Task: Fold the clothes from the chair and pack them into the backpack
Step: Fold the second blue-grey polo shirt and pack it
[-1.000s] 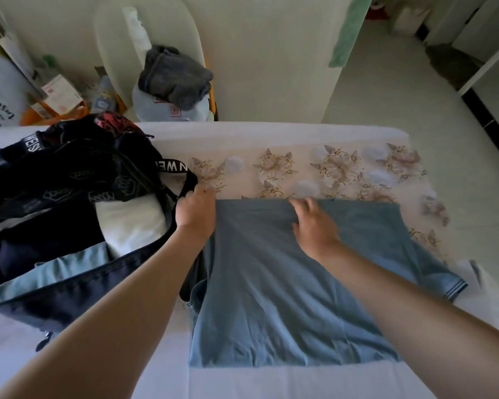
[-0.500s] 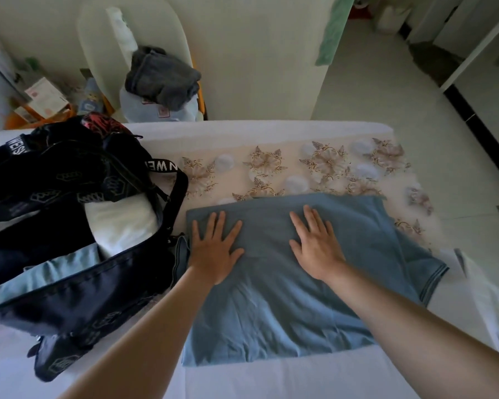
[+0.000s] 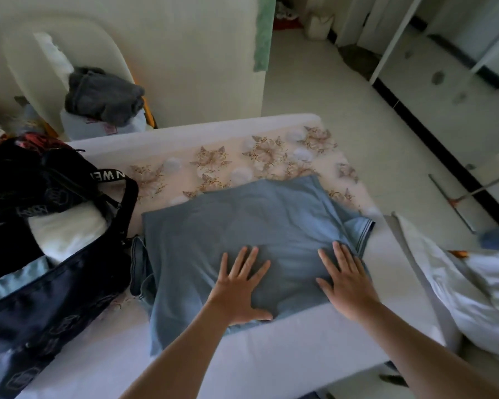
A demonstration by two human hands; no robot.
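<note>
blue shirt [image 3: 242, 226] lies flat, folded, on the white bed [image 3: 300, 355], just right of the backpack [image 3: 55, 283]. its striped sleeve hem points right, its far edge on the floral cloth [image 3: 213, 162] (panel near square, long axis hard to call). left hand [image 3: 239, 286] and right hand [image 3: 346, 283] are both flat on its near half, fingers straight and spread, gripping nothing. the backpack gapes open, a white bundle [image 3: 67, 234] inside. grey clothes [image 3: 104, 95] are heaped on the white chair [image 3: 41, 67] beyond the bed. pale tiled floor [image 3: 357, 96] to the right.
</note>
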